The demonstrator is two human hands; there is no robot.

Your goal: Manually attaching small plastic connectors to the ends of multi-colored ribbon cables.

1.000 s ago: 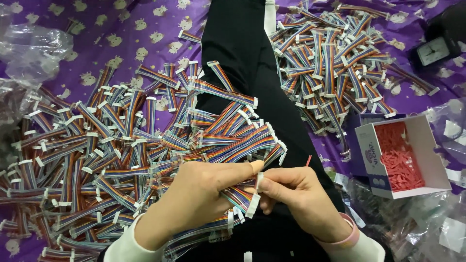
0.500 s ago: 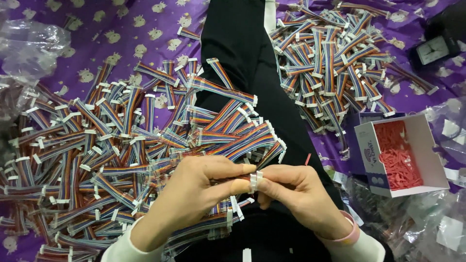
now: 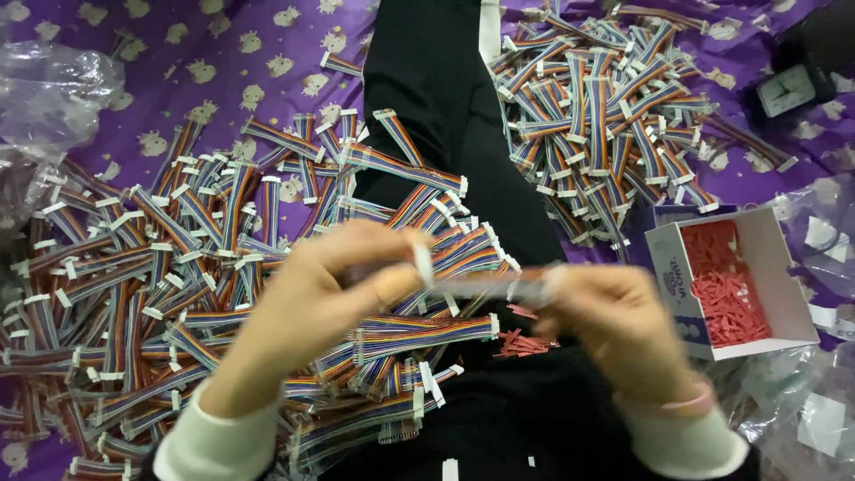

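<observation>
The ribbon cable (image 3: pixel 485 281) was stretched out level between both hands over the lap, where a moment earlier it was bunched close. The left hand (image 3: pixel 343 285) pinched its white plug end; the right hand (image 3: pixel 610 312) pinched the other end, blurred.

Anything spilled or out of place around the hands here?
Yes. A few small red plastic pieces lie loose on the black fabric, outside the open white cardboard box holding the rest. The rainbow ribbon cable stretched between the left hand and right hand is motion-blurred.
</observation>
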